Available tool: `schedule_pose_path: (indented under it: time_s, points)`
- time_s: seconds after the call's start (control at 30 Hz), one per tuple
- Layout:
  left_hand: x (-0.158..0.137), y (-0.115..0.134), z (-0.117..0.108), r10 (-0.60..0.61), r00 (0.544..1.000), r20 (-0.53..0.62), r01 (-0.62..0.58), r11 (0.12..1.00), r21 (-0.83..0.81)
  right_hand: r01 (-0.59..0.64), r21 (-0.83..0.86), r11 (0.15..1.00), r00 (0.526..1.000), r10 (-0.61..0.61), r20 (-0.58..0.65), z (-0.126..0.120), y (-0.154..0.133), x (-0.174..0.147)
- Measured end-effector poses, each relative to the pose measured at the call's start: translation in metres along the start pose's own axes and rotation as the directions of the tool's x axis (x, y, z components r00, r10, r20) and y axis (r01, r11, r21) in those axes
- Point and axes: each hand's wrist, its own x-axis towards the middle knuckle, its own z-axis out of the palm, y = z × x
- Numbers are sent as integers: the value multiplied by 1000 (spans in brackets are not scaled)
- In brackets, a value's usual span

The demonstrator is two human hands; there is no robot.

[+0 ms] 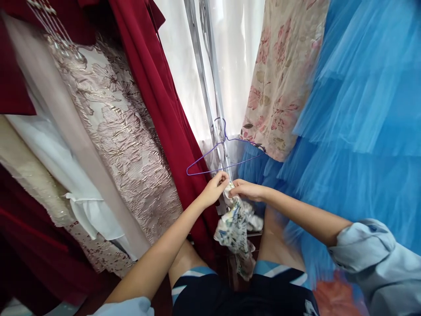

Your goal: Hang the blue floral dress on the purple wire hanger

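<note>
A white garment (234, 226) with a blue, green and yellow print hangs bunched from my hands, above my knees. My left hand (213, 189) is closed in a pinch at its top edge. From the other side my right hand (249, 190) grips the same cloth between thumb and fingers. Just above my hands is a thin purple wire hanger (226, 166), its hook at a silver metal pole; nothing hangs on its lower bar. The garment's shape is hard to make out because it is crumpled.
Dark red cloth (158, 92) and a pink brocade dress (121, 118) hang on my left. To the right hang a floral beige garment (276, 83) and a blue tiered tulle dress (358, 109). Metal poles (200, 57) stand before a white curtain (238, 57).
</note>
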Motion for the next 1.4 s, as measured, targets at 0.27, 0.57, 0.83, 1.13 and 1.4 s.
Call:
schedule_pose_path:
  time_s: [0.27,0.57,0.83,1.13,1.4]
  points:
    - [-48,-19,9,-211,915,345,333,877,-346,148,99,984,989,-147,-16,-10,-23,-8]
    - [-95,-29,36,-305,804,511,518,780,-350,296,191,936,940,-251,-231,-34,-57,-16]
    - [-82,-27,61,-305,943,133,330,911,-249,261,76,962,965,-262,14,8,-60,-5]
    - [-116,-46,-38,-331,922,199,267,919,291,84,-727,681,800,-481,-358,-83,-19,7]
    - [-67,-15,-144,-95,995,7,41,489,871,-28,-797,604,734,-529,-427,-92,27,37]
